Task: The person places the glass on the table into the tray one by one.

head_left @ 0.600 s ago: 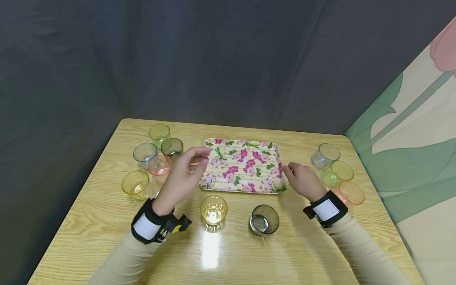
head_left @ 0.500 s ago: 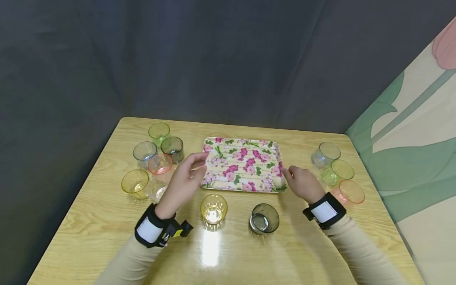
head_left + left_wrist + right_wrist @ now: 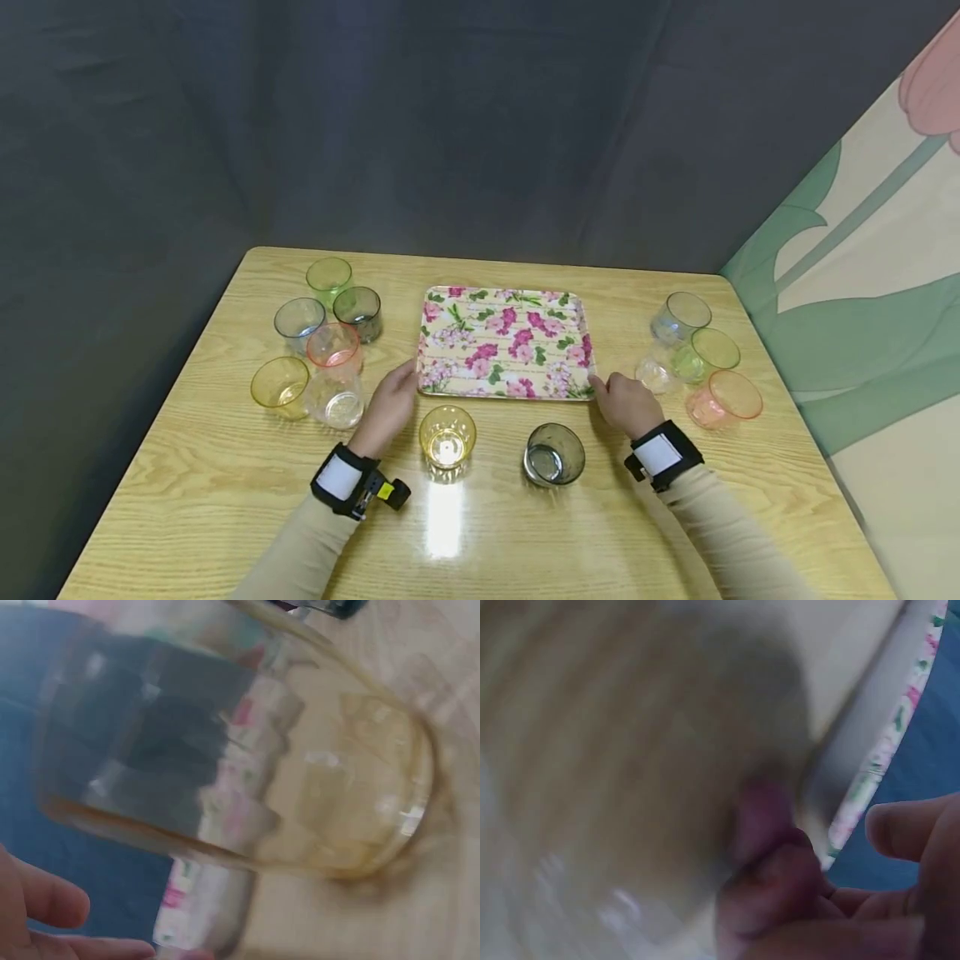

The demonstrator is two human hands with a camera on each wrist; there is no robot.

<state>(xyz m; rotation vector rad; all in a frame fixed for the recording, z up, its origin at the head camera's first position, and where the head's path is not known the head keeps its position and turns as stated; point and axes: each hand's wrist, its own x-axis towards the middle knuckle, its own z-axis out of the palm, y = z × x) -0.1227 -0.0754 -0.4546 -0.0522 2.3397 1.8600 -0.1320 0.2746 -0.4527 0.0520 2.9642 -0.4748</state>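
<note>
A rectangular floral tray point(image 3: 506, 342) lies on the wooden table, seen in the head view. At its near left corner is my left hand point(image 3: 388, 408); in the left wrist view the fingers point(image 3: 112, 949) reach toward the tray's side, with the thumb apart. My right hand point(image 3: 628, 403) is at the near right corner. In the right wrist view its thumb point(image 3: 900, 829) stands off the tray rim point(image 3: 881, 757), while the other fingers bend below. Between hands and body stand a yellow glass point(image 3: 447, 437) and a grey glass point(image 3: 553, 455).
On the left, several glasses cluster: green point(image 3: 328, 279), grey point(image 3: 358, 312), blue point(image 3: 299, 321), red-rimmed point(image 3: 333, 348), yellow point(image 3: 280, 386) and clear point(image 3: 337, 404). Another cluster on the right has blue point(image 3: 680, 317), green point(image 3: 707, 353), clear point(image 3: 654, 375) and pink point(image 3: 723, 398) glasses. A dark curtain point(image 3: 450, 125) hangs behind.
My left hand has come down from above the tray's left side to its near left corner. My right hand has shifted slightly down and toward the tray. The tray and glasses stay put.
</note>
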